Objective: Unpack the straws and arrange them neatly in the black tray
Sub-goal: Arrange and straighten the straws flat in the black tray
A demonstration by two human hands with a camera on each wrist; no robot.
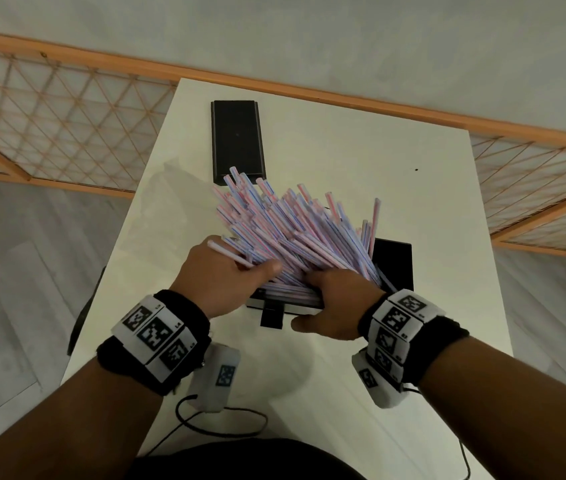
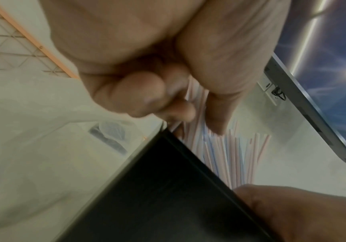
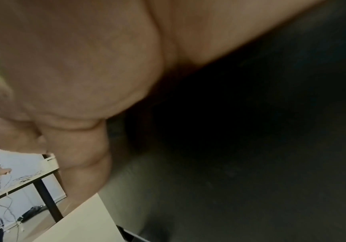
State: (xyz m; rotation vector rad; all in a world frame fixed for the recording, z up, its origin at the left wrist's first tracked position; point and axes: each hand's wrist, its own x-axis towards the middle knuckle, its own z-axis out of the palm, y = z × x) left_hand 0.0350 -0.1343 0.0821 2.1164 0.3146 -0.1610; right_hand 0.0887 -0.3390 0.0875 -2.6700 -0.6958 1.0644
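A thick bundle of pink- and blue-striped straws (image 1: 295, 223) fans up and away from me over a black tray (image 1: 394, 268) in the middle of the white table. My left hand (image 1: 257, 271) grips the bundle's near end from the left, thumb on top; one straw lies across its knuckles. My right hand (image 1: 326, 289) holds the same end from the right, fingers buried in the straws, thumb pointing left by the tray's front edge. In the left wrist view the curled fingers (image 2: 147, 91) hold straws (image 2: 226, 155) above the tray's wall (image 2: 157, 188). The right wrist view shows mostly palm and dark tray (image 3: 250, 147).
A second long black tray (image 1: 236, 140) lies at the far side of the table (image 1: 378, 161), just behind the straw tips. A clear plastic wrapper (image 1: 167, 188) lies at the left edge. A wooden lattice fence (image 1: 67, 116) runs behind the table. Cables hang at the near edge.
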